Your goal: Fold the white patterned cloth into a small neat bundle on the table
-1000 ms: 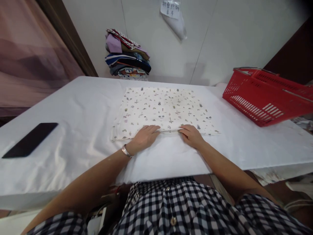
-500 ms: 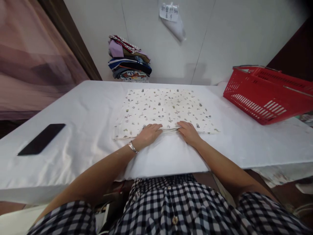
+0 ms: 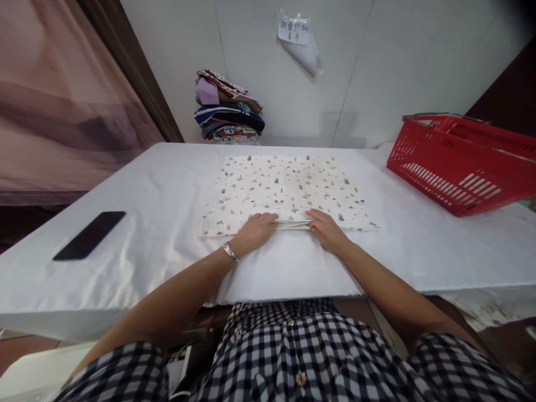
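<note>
A white cloth with a small scattered print lies folded flat in layers on the white-covered table. My left hand grips its near edge left of the middle, thumb hidden underneath and fingers on top. On the same edge, a short way to the right, my right hand pinches the layers too. Between the two hands the edge is lifted slightly, so several fold lines show. A silver bracelet circles my left wrist.
A black phone lies on the table at the left. The red plastic basket stands at the right. Folded fabrics are piled in a stack by the back wall, below and left of a paper sign.
The view has shifted slightly, so most things appear a little further right. My hands keep their hold on the near edge, and the gap between its layers looks a bit wider.
</note>
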A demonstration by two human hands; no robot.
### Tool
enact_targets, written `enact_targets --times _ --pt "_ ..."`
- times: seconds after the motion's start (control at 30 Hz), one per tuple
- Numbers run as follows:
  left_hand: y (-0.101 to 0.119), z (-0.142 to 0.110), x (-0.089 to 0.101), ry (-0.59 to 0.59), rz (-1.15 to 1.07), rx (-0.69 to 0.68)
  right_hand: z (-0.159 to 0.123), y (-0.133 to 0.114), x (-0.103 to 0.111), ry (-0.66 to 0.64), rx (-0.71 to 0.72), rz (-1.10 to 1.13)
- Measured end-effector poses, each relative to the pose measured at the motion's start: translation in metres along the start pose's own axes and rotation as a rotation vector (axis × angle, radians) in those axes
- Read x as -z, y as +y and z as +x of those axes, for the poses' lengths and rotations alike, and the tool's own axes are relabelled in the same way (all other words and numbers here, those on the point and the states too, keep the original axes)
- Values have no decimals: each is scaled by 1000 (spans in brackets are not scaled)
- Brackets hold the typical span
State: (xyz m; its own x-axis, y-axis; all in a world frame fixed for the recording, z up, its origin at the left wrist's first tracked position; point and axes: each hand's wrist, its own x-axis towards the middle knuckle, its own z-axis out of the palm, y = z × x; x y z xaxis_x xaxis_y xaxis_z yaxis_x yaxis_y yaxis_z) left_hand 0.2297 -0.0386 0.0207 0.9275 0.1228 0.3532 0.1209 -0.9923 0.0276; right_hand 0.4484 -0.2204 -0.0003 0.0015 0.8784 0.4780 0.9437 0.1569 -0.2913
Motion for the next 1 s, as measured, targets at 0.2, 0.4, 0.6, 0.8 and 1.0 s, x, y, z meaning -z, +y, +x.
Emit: enact_targets --times 0.2,0.4,0.6,0.8,1.0 --pt "0 0 -3 -38 -68 24 0 -2 0 -63 -6 -59" --pt "-2 -4 -1 -26 -71 -76 5 -4 -3 -59 56 -99" --pt "-3 -5 -4 -2 -57 -75 10 -7 -6 -5 98 -77" --pt "3 -2 -3 8 -75 -71 13 -10 -3 -44 72 -33" --pt "7 5 -6 14 -127 -22 13 -10 -2 -64 80 -39"
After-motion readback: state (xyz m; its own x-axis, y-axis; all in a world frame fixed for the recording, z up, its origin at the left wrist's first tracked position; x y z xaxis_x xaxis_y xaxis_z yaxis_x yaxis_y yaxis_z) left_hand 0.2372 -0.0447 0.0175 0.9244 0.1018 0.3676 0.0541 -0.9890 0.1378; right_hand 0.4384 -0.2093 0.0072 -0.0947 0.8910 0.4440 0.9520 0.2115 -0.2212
